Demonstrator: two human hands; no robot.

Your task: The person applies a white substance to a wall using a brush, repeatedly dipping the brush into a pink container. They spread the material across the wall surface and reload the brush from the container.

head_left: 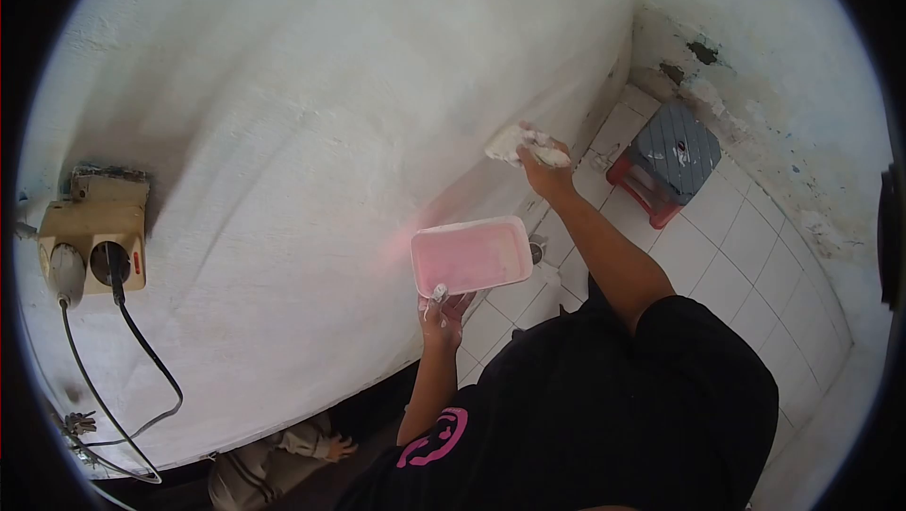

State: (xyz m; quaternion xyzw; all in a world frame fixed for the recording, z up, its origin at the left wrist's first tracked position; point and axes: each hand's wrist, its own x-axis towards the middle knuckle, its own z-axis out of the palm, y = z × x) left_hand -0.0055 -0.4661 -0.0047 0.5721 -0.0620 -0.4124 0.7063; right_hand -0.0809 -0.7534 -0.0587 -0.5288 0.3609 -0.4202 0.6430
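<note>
Pink tray (472,254) atop left hand (444,315), white tool (505,143) in right hand (543,154)

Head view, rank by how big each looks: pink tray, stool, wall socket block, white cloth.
Largest to smallest:
1. socket block and stool: they look alike, so they are not ranked against each other.
2. pink tray: slightly smaller.
3. white cloth in the right hand: clearly the smallest.

Left hand (444,313) gripping, right hand (540,160) outstretched, clenched
</note>
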